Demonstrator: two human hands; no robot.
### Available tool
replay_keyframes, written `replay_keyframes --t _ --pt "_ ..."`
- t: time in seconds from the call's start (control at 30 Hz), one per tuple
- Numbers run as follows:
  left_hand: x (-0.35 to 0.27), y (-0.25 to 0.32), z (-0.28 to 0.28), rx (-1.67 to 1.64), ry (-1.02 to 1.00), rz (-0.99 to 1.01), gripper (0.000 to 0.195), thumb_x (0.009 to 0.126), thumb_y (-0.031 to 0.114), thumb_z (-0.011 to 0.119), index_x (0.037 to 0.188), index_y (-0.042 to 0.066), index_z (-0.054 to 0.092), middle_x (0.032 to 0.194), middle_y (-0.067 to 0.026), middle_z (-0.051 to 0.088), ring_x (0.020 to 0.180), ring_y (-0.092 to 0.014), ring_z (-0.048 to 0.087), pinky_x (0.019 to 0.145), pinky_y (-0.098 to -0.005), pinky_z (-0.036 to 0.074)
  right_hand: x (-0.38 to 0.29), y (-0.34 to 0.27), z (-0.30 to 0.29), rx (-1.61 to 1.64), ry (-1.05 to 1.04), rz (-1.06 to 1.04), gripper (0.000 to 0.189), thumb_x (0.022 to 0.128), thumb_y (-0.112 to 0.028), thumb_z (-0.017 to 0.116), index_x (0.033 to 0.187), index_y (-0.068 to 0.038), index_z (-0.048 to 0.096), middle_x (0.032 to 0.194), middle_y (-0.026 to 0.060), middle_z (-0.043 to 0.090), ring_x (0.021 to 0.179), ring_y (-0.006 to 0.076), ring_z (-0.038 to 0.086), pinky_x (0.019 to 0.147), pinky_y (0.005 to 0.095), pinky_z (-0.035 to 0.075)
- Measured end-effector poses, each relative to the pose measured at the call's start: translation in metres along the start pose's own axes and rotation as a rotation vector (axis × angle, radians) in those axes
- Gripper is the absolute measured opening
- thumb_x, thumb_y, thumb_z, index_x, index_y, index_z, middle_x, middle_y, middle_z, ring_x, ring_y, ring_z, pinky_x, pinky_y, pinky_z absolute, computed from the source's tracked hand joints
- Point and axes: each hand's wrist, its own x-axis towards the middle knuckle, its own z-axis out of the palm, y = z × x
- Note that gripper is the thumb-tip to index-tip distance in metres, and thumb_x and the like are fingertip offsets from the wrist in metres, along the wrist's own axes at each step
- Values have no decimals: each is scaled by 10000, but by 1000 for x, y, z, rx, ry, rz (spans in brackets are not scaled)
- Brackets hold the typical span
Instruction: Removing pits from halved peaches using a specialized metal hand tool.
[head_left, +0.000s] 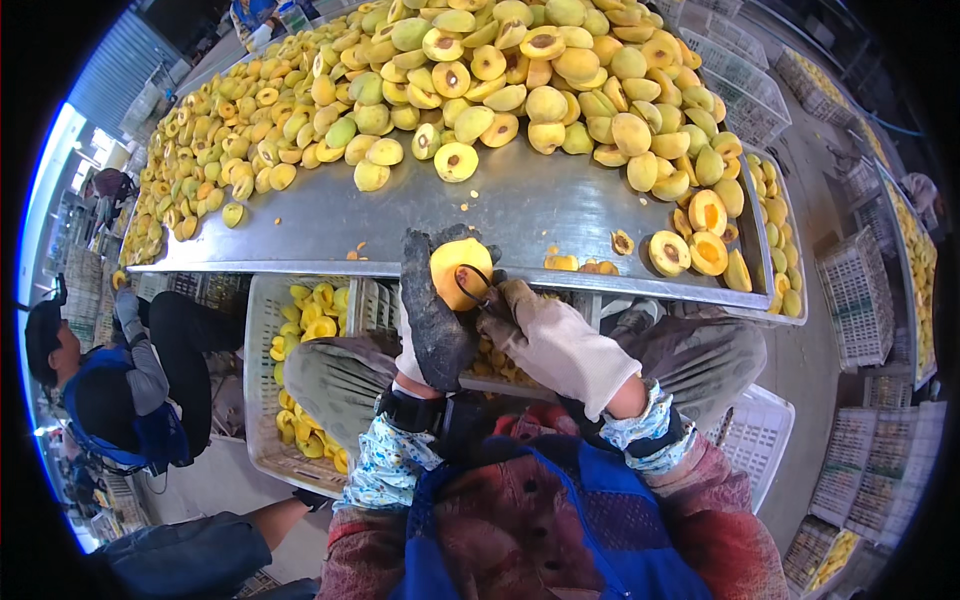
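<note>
A halved yellow peach (454, 264) rests in my left hand (437, 330), which wears a black-coated glove. Its cut face is turned up, with a brown-red patch at the centre. My right hand (559, 330), in a whitish knit glove with stained fingers, grips a pitting knife with a looped wire blade (471, 276). The loop lies against the middle of the peach half; its handle is mostly hidden in my fingers. Both hands are just over the near edge of the metal table (360, 225). Beyond them a large heap of halved peaches (480, 82) covers the table's far side.
Left of my knees stands a white plastic crate (259, 390) of pitted peach halves (307, 427). Several cut halves (705, 240) and a loose pit (622, 242) lie on the table at right. A co-worker (112, 397) sits at left. An open white crate (757, 435) is by my right leg.
</note>
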Motion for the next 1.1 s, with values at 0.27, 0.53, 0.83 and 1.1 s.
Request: replay_keyframes --t 0.27,0.53,0.83,1.1 --pt "-2 3 -14 1084 -104 489 406 839 10 646 1235 -9 562 1067 -141 695 1002 -259 667 906 -355 527 0 12 -4 -176 -46 -139 420 1013 -349 510 1204 24 530 945 308 668 945 487 638 831 539 500" --pt "3 12 -1 1433 -286 670 432 749 94 700 1159 -22 627 1082 -168 699 1022 -319 669 938 -392 505 -7 19 -19 399 -179 -139 375 1035 -341 489 1076 20 586 708 148 620 597 298 619 544 386 500" --pt "2 -17 20 857 -284 498 279 974 141 554 1205 -13 577 1077 -145 677 999 -241 680 888 -344 556 -14 60 29 1948 -635 111 364 1046 -337 502 1076 5 625 601 -29 481 414 56 394 372 194 288" --pt "-45 142 -61 2207 237 988 397 886 -7 594 1279 -53 562 1172 -170 650 1113 -274 616 957 -369 498 -26 100 21 197 -186 106 416 1029 -371 526 1077 41 556 907 212 669 878 348 653 767 429 498"
